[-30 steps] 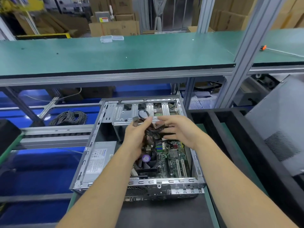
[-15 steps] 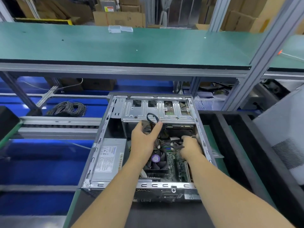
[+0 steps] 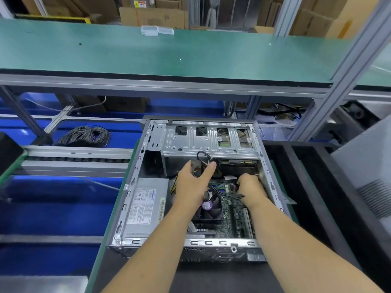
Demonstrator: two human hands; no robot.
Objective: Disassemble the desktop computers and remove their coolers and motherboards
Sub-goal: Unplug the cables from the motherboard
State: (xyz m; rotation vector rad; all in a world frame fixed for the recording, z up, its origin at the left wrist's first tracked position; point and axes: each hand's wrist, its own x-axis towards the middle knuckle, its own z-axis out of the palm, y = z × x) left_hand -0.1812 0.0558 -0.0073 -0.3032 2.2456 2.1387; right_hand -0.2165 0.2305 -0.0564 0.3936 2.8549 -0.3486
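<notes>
Reaching in from the bottom of the frame, two bare forearms meet inside an open desktop computer case (image 3: 196, 243) that lies on its side in the lower middle of the picture, on a dark mat (image 3: 211, 278). Nearest the viewer runs the case's rear metal rail with its slotted tabs. Just beyond it, at lower left inside the case, sits the grey power supply (image 3: 143, 208) with a white label. To its right the black cooler fan (image 3: 208, 209), marked by a purple round sticker, sits on the green motherboard (image 3: 234, 216), which fills the right half of the case floor.

The left hand (image 3: 191, 185) is over the fan's far edge, its fingers and thumb curled around a bundle of cables (image 3: 202, 163), a black loop of which rises above the fingertips. The right hand (image 3: 250, 187) is lower, at the right side of the board near the case wall, fingers bent down onto something among the connectors; what it pinches cannot be told, though a black connector (image 3: 239, 196) lies at its wrist.

Farther back, the silver drive cage (image 3: 209, 140) spans the case's far end. Left of the case, a coil of dark wire (image 3: 85, 135) rests on a blue surface beyond a roller rail (image 3: 74, 158). Across the upper frame stretches a green shelf (image 3: 190, 53) carrying a small clear plastic box (image 3: 156, 30), with cardboard boxes (image 3: 152, 16) behind it.
</notes>
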